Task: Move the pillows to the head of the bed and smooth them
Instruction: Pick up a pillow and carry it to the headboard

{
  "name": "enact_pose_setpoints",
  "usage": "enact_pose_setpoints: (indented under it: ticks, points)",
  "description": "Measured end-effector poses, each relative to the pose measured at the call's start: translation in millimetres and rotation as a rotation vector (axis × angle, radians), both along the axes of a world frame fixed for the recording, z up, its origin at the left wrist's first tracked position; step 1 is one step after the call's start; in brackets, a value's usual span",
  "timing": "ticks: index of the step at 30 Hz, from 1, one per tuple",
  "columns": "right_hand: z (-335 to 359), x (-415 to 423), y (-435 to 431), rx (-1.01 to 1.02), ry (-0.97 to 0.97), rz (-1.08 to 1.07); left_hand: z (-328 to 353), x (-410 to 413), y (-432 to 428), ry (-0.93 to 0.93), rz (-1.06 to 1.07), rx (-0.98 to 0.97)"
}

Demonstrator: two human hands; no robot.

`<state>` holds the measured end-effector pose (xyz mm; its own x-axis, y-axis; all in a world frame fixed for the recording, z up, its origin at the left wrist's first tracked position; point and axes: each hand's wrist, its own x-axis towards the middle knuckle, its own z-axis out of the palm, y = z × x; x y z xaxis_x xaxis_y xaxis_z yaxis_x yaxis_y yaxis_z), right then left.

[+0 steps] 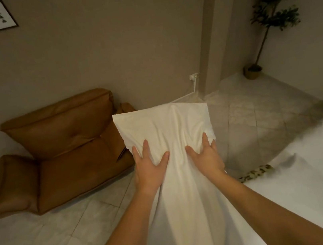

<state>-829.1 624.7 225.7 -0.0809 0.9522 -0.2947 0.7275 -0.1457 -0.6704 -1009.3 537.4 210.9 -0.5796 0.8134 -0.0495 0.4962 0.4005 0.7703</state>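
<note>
A white pillow [165, 128] is held up in the air in front of me, long side running away from me, above the floor beside the bed. My left hand [149, 166] grips its left side and my right hand [206, 157] grips its right side, fingers pressed into the fabric so that it bunches between them. The white bed [310, 173] lies to the right and below. The head of the bed is outside the frame.
A low brown leather floor sofa [62, 149] stands against the wall at left. A potted plant [253, 70] is in the far right corner. A wall socket with a white cable [193, 77] is behind the pillow. A patterned cloth [256, 172] shows by the bed's edge.
</note>
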Motion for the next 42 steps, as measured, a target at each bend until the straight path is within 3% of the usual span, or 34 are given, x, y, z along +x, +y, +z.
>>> enact_pose_setpoints:
  ticks: [11, 22, 30, 42]
  points:
    - [-3.1, -99.4, 89.1, 0.013, 0.037, -0.053, -4.3, -104.4, 101.8, 0.092, -0.034, -0.02]
    - [-21.4, -153.1, 245.3, -0.038, 0.012, -0.106, -17.0, -161.1, 265.3, 0.142, -0.09, -0.084]
    - [-11.9, -159.2, 355.3, 0.016, -0.002, -0.15, -7.7, -173.0, 388.7, 0.124, -0.169, -0.085]
    - [-6.9, -124.0, 512.8, 0.034, -0.032, -0.428, -17.0, -143.8, 612.1, 0.101, -0.467, -0.032]
